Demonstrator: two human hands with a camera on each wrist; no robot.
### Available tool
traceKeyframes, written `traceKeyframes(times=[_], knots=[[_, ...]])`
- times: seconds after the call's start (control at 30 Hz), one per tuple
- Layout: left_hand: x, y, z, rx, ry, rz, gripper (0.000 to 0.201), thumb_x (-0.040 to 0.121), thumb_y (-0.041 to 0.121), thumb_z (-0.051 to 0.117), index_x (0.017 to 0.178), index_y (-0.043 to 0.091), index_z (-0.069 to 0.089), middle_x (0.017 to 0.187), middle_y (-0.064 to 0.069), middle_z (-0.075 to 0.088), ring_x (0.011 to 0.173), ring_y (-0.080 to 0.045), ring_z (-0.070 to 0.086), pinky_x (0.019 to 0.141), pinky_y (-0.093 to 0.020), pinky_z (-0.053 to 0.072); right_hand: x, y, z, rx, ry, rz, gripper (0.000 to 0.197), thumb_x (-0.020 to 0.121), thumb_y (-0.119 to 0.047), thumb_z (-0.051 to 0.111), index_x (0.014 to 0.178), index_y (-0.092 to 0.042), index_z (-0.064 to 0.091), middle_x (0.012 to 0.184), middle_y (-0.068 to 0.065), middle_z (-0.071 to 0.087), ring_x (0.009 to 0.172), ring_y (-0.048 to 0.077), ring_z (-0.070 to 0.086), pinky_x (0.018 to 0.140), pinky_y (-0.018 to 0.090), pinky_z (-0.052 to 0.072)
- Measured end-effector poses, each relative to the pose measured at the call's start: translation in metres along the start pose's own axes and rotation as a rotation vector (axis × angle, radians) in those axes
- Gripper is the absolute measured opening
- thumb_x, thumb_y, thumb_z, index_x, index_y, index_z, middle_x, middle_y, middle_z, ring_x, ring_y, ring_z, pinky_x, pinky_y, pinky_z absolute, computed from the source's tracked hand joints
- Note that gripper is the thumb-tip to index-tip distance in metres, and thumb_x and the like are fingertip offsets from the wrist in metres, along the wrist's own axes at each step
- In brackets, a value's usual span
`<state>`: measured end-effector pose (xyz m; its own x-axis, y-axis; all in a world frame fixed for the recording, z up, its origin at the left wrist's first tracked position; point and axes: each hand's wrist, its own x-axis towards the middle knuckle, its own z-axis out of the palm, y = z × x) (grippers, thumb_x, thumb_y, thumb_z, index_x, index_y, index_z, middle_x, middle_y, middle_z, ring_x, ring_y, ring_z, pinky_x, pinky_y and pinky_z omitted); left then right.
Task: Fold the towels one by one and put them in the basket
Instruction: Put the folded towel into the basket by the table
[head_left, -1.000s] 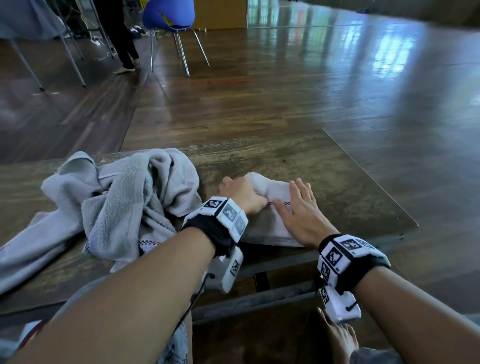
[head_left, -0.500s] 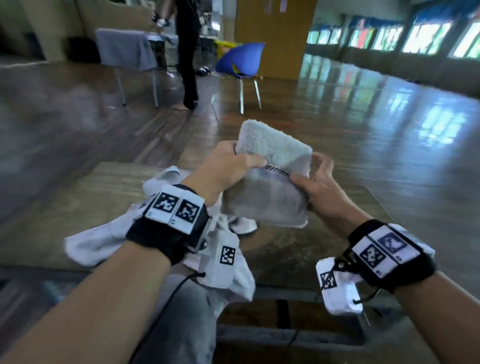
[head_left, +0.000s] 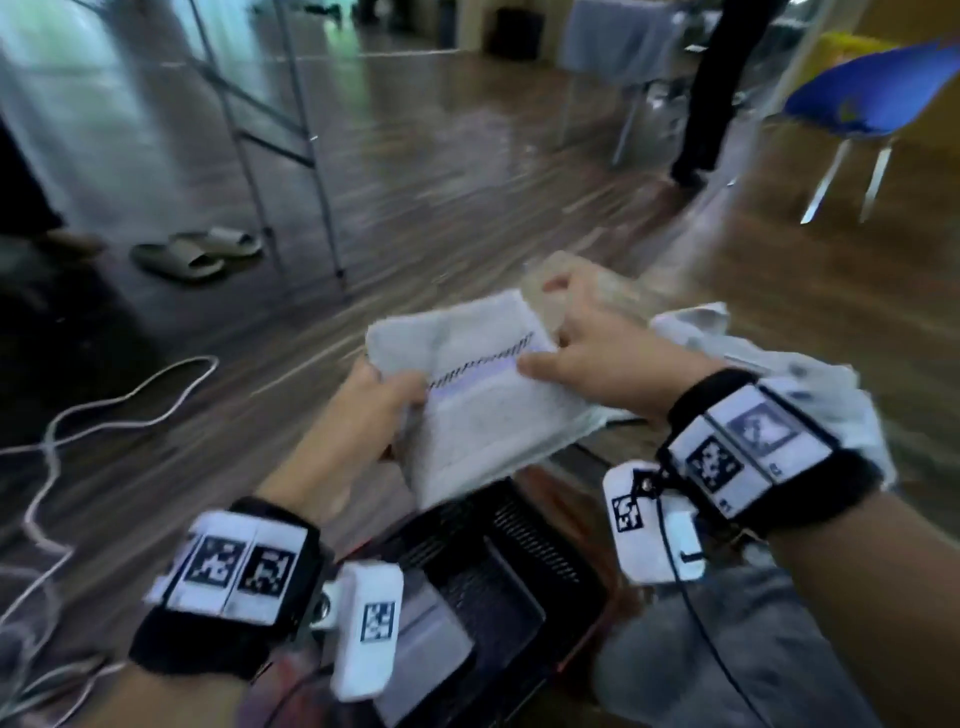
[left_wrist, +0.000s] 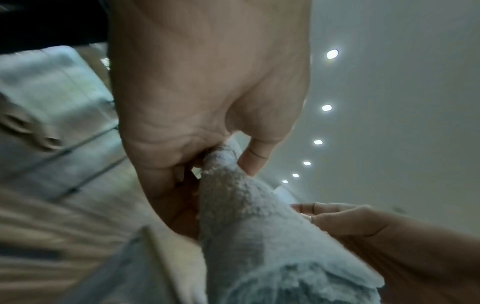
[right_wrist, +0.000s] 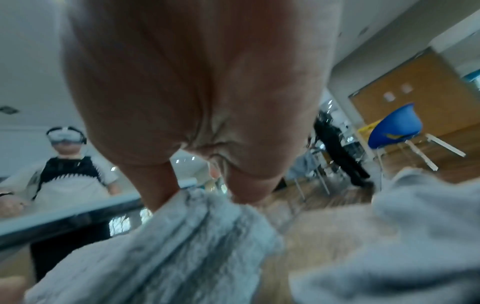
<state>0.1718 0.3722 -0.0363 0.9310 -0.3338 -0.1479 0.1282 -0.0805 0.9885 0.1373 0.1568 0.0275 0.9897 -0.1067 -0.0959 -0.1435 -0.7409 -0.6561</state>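
Observation:
A folded white towel (head_left: 483, 400) with a dark stitched stripe hangs in the air between my hands. My left hand (head_left: 374, 405) grips its left edge, thumb on top. My right hand (head_left: 576, 338) pinches its right edge. Below the towel sits a dark mesh basket (head_left: 524, 566) on the floor. In the left wrist view the fingers curl round a bunched corner of the towel (left_wrist: 246, 226). The right wrist view shows my fingers pinching the towel (right_wrist: 182, 236). More unfolded towels (head_left: 810, 379) lie on the table behind my right wrist.
A white cable (head_left: 78, 415) snakes over the wooden floor at left. Sandals (head_left: 197, 252) lie beside metal table legs (head_left: 311, 156). A blue chair (head_left: 872, 104) and a standing person's legs (head_left: 711, 88) are at the back right.
Both hands lifted the folded towel off the table and swung it left; it now hangs over the basket. My view has turned left and downward.

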Motion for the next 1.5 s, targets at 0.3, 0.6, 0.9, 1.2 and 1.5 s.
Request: traceKeyframes(times=[0.3, 0.6, 0.9, 1.2, 1.5], knots=[[-0.016, -0.235, -0.014, 0.171, 0.207, -0.339, 0.04, 0.086, 0.005, 0.065, 0.104, 0.026, 0.037, 0.085, -0.003, 0.056, 0.066, -0.005, 0.056, 0.062, -0.024, 0.049, 0.033, 0.098, 0.206, -0.013, -0.388, 0.458, 0.082, 0.094, -0.018, 0.062, 0.154, -0.006, 0.007, 0.141, 0.017, 0.051, 0.126, 0.032, 0.054, 0.104, 0.04, 0.045], [0.019, -0.338, 0.081, 0.07, 0.104, -0.722, 0.019, 0.087, -0.001, 0.059, 0.076, 0.015, 0.061, 0.073, -0.005, 0.062, 0.07, -0.019, 0.056, 0.068, -0.026, 0.046, 0.025, 0.198, 0.247, -0.156, -0.414, 0.605, 0.061, 0.094, -0.005, 0.054, 0.148, -0.002, 0.026, 0.144, 0.022, 0.05, 0.131, 0.034, 0.05, 0.101, 0.033, 0.04], [0.061, -0.374, 0.08, 0.188, 0.013, -0.803, 0.031, 0.093, -0.001, 0.055, 0.122, 0.001, 0.063, 0.109, -0.025, 0.07, 0.098, -0.035, 0.067, 0.098, -0.046, 0.053, 0.045, 0.235, 0.269, 0.015, -0.47, 0.608, 0.067, 0.095, -0.006, 0.05, 0.157, -0.014, 0.025, 0.15, 0.016, 0.046, 0.133, 0.034, 0.05, 0.103, 0.036, 0.043], [0.062, -0.365, 0.077, 0.326, 0.014, -0.774, 0.032, 0.093, 0.0, 0.052, 0.123, 0.0, 0.062, 0.116, -0.028, 0.068, 0.106, -0.041, 0.065, 0.096, -0.045, 0.053, 0.035, 0.234, 0.257, 0.054, -0.521, 0.645, 0.052, 0.102, -0.02, 0.048, 0.152, -0.012, 0.035, 0.146, 0.018, 0.049, 0.129, 0.035, 0.052, 0.099, 0.035, 0.044], [0.057, -0.259, 0.072, 0.527, -0.232, -0.722, 0.026, 0.098, 0.009, 0.046, 0.077, 0.008, 0.061, 0.081, -0.013, 0.062, 0.067, -0.023, 0.058, 0.059, -0.026, 0.045, 0.049, 0.142, 0.182, 0.017, -0.623, 0.367, 0.035, 0.101, -0.031, 0.053, 0.101, 0.001, 0.067, 0.102, 0.018, 0.068, 0.099, 0.031, 0.065, 0.097, 0.044, 0.052]])
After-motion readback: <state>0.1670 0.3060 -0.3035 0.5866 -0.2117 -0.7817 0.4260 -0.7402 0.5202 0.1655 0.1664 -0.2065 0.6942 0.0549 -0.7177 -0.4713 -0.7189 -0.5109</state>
